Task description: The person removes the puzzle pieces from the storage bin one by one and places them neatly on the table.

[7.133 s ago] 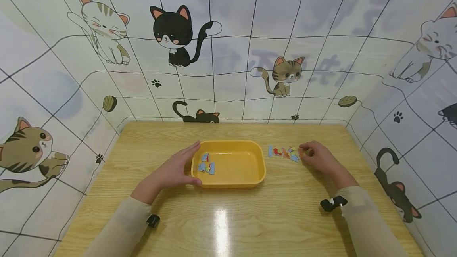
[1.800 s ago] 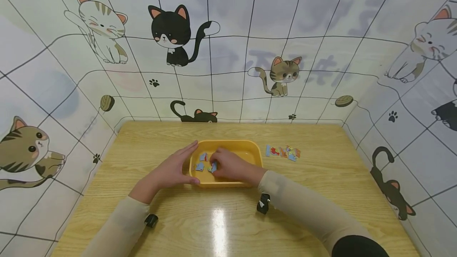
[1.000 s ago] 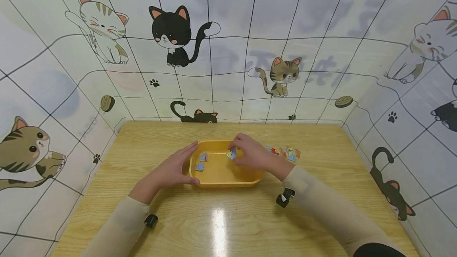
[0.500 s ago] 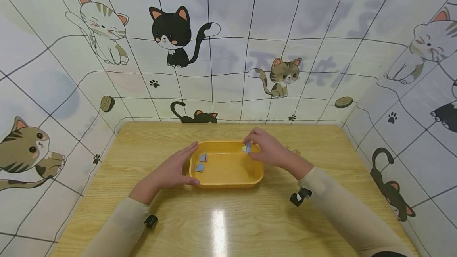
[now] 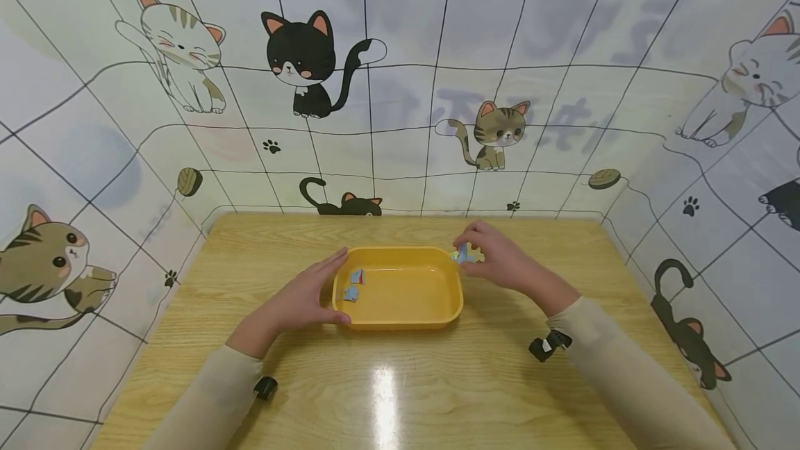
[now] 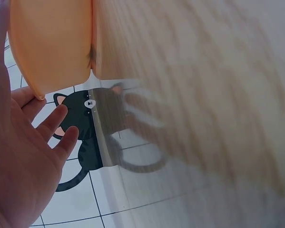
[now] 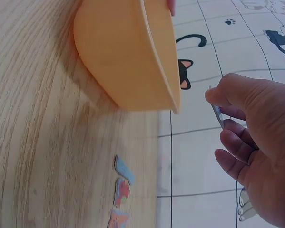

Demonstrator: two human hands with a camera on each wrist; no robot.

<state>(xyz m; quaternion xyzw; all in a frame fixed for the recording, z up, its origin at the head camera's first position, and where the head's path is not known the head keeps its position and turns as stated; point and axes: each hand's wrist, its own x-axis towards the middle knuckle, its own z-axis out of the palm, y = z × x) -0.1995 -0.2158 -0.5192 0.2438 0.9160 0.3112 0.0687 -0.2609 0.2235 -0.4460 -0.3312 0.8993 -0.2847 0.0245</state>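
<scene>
My left hand [image 5: 303, 297] holds the left end of a yellow plastic tray [image 5: 400, 326], with its thumb at the front rim and its fingers toward the back rim. Two blue jigsaw pieces lie inside at the left: one with a red patch [image 5: 357, 276], the other mostly blue [image 5: 351, 294]. Between thumb and fingers my right hand [image 5: 500, 260] pinches a blue and yellow jigsaw piece [image 5: 463, 253], raised by the tray's right rim. In the right wrist view that piece [image 7: 217, 113] appears edge-on. A row of table pieces, largely covered by the hand in the head view, includes a blue strip [image 7: 123, 169].
Beyond the blue strip in the right wrist view come a red piece [image 7: 122, 191] and an orange piece [image 7: 117, 219]. A wooden table [image 5: 300, 380] carries everything. Cat-printed walls [image 5: 406, 89] enclose its back and sides.
My right hand reached into the tray, picked up a blue and yellow jigsaw piece and carried it right, to the tray's right rim. The left hand has stayed on the tray.
</scene>
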